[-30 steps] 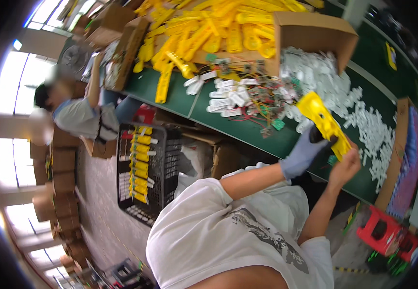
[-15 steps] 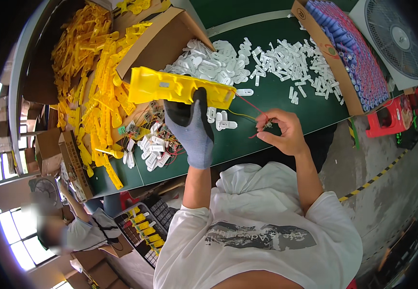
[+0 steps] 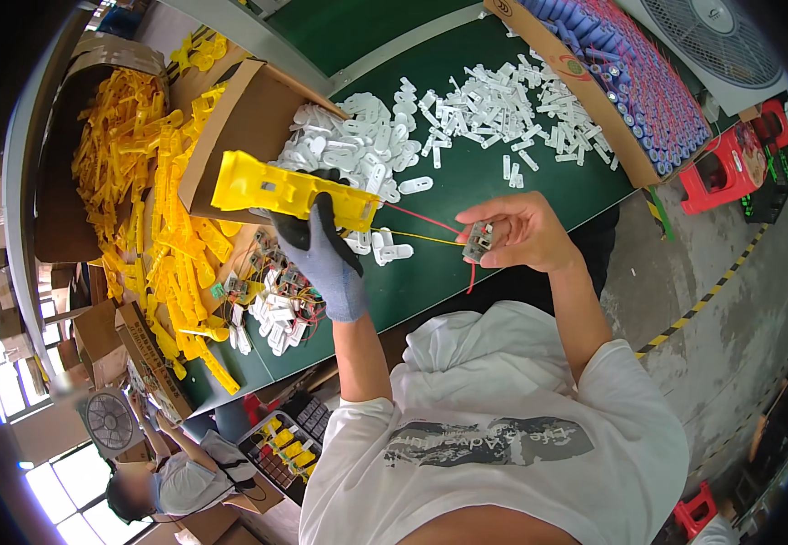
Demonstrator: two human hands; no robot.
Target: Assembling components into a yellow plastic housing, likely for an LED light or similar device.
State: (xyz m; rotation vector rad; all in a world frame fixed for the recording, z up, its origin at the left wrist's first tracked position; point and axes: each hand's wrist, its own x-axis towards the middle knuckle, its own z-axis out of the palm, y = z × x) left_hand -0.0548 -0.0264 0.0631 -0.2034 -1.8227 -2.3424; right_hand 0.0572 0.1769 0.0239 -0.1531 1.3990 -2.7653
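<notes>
My left hand, in a grey glove with black fingers, grips a long yellow plastic housing from below, its hollow side showing. Red and yellow wires run from the housing's right end to a small circuit board. That board is pinched between the thumb and fingers of my bare right hand, a loose red wire end hanging under it. Just beneath the housing lie a few white plastic pieces on the green table. Wired boards and white parts are heaped beside my left wrist.
Yellow housings pile up on the left next to a cardboard box. White parts spread over the table's far side. At the far right stands a carton of cylindrical blue cells by a fan. Another person sits at lower left.
The housing has shifted left and slightly down with my left hand. The circuit board now shows in my right fingers, and the wires are stretched straighter. The whole view has turned a little.
</notes>
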